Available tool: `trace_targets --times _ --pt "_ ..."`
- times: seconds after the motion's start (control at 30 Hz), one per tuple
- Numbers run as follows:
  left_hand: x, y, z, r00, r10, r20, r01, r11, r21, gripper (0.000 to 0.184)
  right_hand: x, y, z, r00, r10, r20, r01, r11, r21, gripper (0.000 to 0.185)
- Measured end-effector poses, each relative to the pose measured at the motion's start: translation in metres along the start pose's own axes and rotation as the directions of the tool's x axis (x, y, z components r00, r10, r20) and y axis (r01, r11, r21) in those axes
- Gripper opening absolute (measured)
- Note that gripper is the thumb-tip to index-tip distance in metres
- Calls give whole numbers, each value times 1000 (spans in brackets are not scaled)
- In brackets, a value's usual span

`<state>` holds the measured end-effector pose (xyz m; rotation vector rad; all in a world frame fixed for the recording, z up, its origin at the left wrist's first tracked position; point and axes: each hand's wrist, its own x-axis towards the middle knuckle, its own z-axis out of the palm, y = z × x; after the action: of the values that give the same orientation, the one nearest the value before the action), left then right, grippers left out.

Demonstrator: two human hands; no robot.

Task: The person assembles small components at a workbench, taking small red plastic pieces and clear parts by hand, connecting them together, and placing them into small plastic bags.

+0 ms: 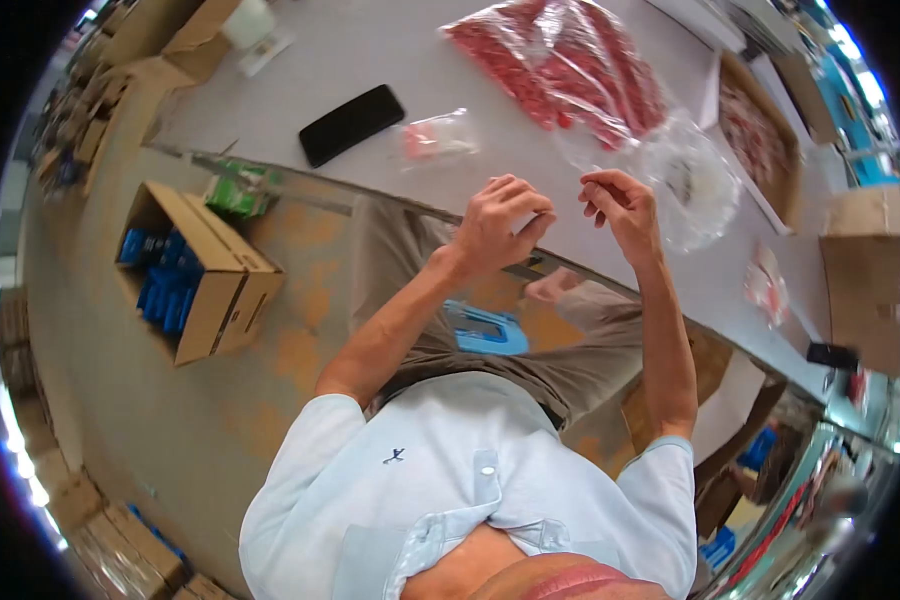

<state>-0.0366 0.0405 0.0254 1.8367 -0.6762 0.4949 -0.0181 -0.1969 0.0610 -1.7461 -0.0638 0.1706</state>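
over the pale table [370, 50], left hand [500, 222] curls, right hand [622, 208] loosely pinches, holds unclear; one small clear packet [440, 138] seems filled, a bulky red-filled plastic bag [560, 65] remains.

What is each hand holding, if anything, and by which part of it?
It cannot be told: the left hand and the right hand are both partly curled, but no object shows clearly in either.
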Motion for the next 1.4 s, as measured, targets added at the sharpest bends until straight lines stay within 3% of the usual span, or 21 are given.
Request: trace_targets --times 0.03,0.23,0.4,0.5,0.57,0.6,0.8,0.87,1.0,1.07,1.2,1.27,1.4 --pt "-4 2 -9 992 124 -11 -122 988 94 13 3 -2 16 1000 -24 14 24 1000 -3 15" --pt "-9 -32 -75 981 161 -111 -89 873 479 17 50 -9 79 991 -127 47 134 967 -218 17" --pt "-4 -59 -87 983 106 -151 -6 836 549 16 98 0 110 973 -223 65 232 914 -333 21" --pt "-9 -64 -86 987 39 -153 52 835 548 14 109 -6 122 976 -168 139 211 889 -406 21" --pt "-11 -66 -84 988 -8 -153 90 839 536 13 115 -14 124 979 55 195 9 950 -312 19" --pt "-11 -68 -84 986 -4 -165 91 848 522 13 120 -12 125 978 57 203 11 948 -319 19" --pt "-12 -68 -85 985 -13 -171 103 844 527 15 130 -13 136 988 -10 152 87 858 -506 32" --pt "-12 -65 -87 986 -21 -162 106 838 535 15 129 -10 139 972 -204 113 225 689 -689 35" --pt "-9 -62 -88 986 -35 -164 121 824 553 25 134 -9 139 982 -161 100 186 713 -676 33" --pt "-9 -63 -87 985 -25 -171 118 822 558 29 139 -4 132 992 0 129 61 881 -470 27" --pt "-12 -67 -86 989 -28 -148 110 809 578 35 133 -3 126 991 29 130 16 943 -333 24" --pt "-12 -66 -85 989 -41 -144 118 808 577 35 128 -4 124 995 43 93 -29 988 -150 31" --pt "-10 -61 -86 991 -71 -111 125 783 610 43 119 -7 122 1000 20 21 -17 991 -132 36"
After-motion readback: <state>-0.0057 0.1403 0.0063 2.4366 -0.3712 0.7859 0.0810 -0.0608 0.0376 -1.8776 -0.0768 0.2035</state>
